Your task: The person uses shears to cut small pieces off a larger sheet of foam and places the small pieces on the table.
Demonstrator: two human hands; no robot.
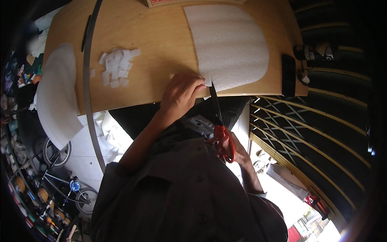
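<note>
Head view: from where I stand, the white sheet [231, 46] lies on the table [157, 36], upper middle to right of the frame, its lower-left corner close to the table's near edge. The left hand [182, 94] is pinched on this corner; whether the small flap there is already cut free, I cannot tell. The right hand [240, 153] is closed around the scissors [219, 128] by the red handles, and the dark blades point upward, to the pinching fingertips. How wide the blades stand, I cannot see well.

In my opinion, a fingertip may be nicked, because it is so near to the blade tips; or the cut may go crooked if the soft sheet bends or slides, since only one corner is held.

The left forearm rises from the lower middle, knuckles upward. The right forearm comes from the lower right, with its hand below the table edge in the frame.
</note>
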